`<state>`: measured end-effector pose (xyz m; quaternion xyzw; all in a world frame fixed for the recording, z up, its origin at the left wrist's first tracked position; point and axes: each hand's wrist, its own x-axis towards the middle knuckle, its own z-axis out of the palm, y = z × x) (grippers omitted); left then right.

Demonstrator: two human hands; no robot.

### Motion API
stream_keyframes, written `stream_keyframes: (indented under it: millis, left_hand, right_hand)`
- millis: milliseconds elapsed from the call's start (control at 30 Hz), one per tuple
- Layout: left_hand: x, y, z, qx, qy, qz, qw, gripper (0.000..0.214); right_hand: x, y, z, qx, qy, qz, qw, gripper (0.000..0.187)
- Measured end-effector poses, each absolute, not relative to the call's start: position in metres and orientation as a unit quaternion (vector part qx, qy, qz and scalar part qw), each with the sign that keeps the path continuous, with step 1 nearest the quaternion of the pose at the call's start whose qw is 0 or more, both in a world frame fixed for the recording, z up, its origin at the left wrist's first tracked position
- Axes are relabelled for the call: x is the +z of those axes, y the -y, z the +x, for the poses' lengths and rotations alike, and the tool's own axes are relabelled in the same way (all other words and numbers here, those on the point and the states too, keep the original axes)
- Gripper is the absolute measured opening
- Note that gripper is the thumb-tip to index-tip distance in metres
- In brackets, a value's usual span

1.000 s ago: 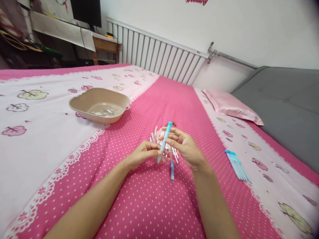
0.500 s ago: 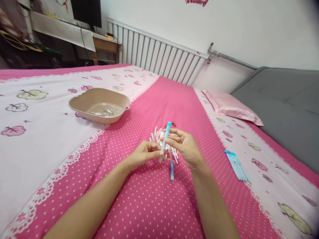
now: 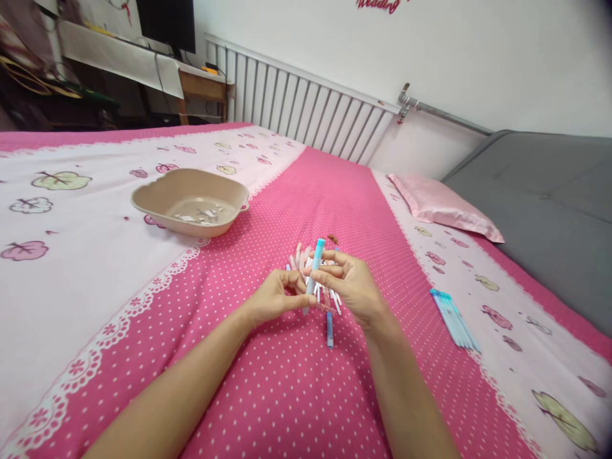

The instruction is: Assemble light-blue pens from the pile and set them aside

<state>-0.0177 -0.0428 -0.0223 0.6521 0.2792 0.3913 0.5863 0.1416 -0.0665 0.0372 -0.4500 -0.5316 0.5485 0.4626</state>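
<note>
Between my hands a pale pen with a bright blue end [image 3: 315, 264] stands tilted, its blue end up. My left hand [image 3: 280, 296] is closed on its lower part with thumb and fingers. My right hand [image 3: 351, 284] pinches it higher up, below the blue end. Behind the fingers lies a loose pile of pink and white pen-like sticks [image 3: 299, 256], partly hidden. A short blue tube [image 3: 329, 330] lies on the pink dotted cover just below the hands. To the right, several similar pens with blue ends [image 3: 454, 319] lie side by side in a row.
A beige plastic basin [image 3: 191, 197] with small white and grey scraps sits at the left on the bed cover [image 3: 268, 395]. A pink pillow [image 3: 444, 207] rests by the grey headboard [image 3: 540, 191]. Farther back are a white radiator [image 3: 306, 95] and a desk with a monitor [image 3: 166, 24].
The pen has shifted slightly down and left. My right hand has moved a little left and down along with it, while my left hand stays nearly in place.
</note>
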Motion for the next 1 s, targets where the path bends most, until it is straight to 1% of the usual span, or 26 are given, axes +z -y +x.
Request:
stream_keyframes:
  millis: [167, 267, 367, 433, 500, 567, 633, 700, 767, 867, 1000]
  left_hand:
    - [-0.022, 0.043, -0.018, 0.385, -0.282, 0.659, 0.582, 0.032]
    - [-0.021, 0.044, -0.018, 0.388, -0.270, 0.644, 0.602, 0.033]
    - [-0.020, 0.043, -0.018, 0.415, -0.259, 0.608, 0.625, 0.033]
    - [-0.019, 0.041, -0.018, 0.448, -0.265, 0.576, 0.630, 0.034]
    - [-0.020, 0.038, -0.019, 0.482, -0.283, 0.547, 0.623, 0.036]
    - [-0.022, 0.035, -0.020, 0.511, -0.308, 0.531, 0.601, 0.036]
    - [-0.024, 0.032, -0.020, 0.528, -0.330, 0.533, 0.572, 0.036]
    - [-0.026, 0.031, -0.020, 0.532, -0.347, 0.543, 0.549, 0.035]
    - [-0.028, 0.030, -0.020, 0.531, -0.356, 0.549, 0.538, 0.035]
    - [-0.029, 0.030, -0.019, 0.532, -0.358, 0.548, 0.537, 0.036]
    - [-0.029, 0.030, -0.019, 0.527, -0.355, 0.547, 0.545, 0.036]
  right_hand:
    - [0.035, 0.066, 0.140, 0.547, 0.536, -0.452, 0.458, 0.050]
    - [0.035, 0.066, 0.139, 0.545, 0.542, -0.444, 0.459, 0.049]
    - [0.036, 0.064, 0.140, 0.530, 0.558, -0.431, 0.471, 0.044]
    - [0.034, 0.061, 0.143, 0.495, 0.573, -0.448, 0.475, 0.038]
    - [0.030, 0.057, 0.148, 0.425, 0.605, -0.488, 0.464, 0.030]
    - [0.023, 0.051, 0.151, 0.333, 0.658, -0.531, 0.418, 0.021]
    - [0.015, 0.048, 0.153, 0.260, 0.710, -0.561, 0.338, 0.019]
    - [0.008, 0.045, 0.152, 0.214, 0.745, -0.578, 0.256, 0.023]
    - [0.002, 0.045, 0.149, 0.179, 0.768, -0.582, 0.197, 0.031]
    - [-0.005, 0.045, 0.146, 0.156, 0.795, -0.568, 0.144, 0.038]
    - [-0.014, 0.043, 0.147, 0.149, 0.807, -0.561, 0.111, 0.034]
